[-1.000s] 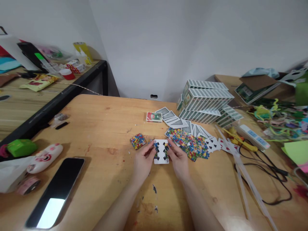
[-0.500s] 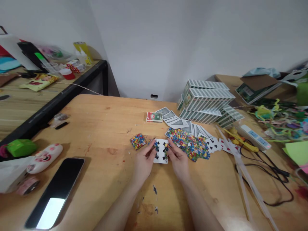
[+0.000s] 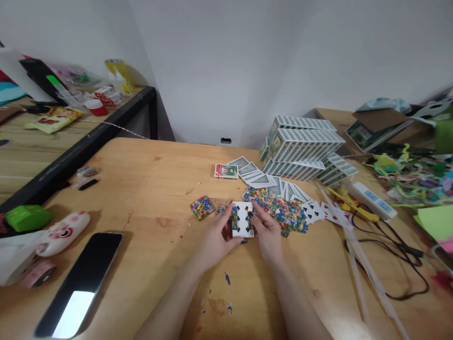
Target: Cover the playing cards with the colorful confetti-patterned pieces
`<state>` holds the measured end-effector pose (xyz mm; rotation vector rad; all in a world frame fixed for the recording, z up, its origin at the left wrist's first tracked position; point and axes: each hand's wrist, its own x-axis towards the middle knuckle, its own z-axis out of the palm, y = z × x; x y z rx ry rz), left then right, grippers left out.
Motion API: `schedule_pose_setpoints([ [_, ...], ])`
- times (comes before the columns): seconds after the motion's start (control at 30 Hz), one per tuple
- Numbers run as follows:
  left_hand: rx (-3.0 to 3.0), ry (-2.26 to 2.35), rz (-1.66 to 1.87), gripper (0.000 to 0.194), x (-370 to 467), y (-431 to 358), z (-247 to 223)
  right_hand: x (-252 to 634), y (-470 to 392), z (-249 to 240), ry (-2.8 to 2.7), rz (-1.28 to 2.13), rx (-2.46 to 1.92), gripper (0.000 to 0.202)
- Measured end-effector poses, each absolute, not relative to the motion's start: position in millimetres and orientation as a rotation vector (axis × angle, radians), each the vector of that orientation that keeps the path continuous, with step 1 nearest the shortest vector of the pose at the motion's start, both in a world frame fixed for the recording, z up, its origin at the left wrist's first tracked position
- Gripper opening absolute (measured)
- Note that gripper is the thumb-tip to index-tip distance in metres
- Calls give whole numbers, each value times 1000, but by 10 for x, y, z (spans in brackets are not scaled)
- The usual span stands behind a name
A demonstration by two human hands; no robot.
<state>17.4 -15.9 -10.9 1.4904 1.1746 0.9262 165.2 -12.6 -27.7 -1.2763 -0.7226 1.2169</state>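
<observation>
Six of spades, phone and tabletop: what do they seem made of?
The six of spades looks like coated paper card, perhaps plastic: white, with crisp print. The phone seems glass-fronted and glossy, since its black face mirrors a bright patch. The tabletop appears to be wood or wood-look laminate with a slight sheen, going by its knot-like marks.

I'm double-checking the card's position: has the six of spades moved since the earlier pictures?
Yes. The six of spades has shifted slightly to the right, judged against the small card box lying beyond it.
</observation>
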Motion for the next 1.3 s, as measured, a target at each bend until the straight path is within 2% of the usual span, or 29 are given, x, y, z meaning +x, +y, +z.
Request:
schedule_pose_setpoints([
  [0.2, 1618, 1206, 833, 76, 162, -143, -142, 1652, -124, -263, -734, 1235, -1278, 55],
  [1.3, 1616, 1235, 852, 67, 144, -147, -155, 1643, -127, -228, -721, 1250, -1221, 50],
])
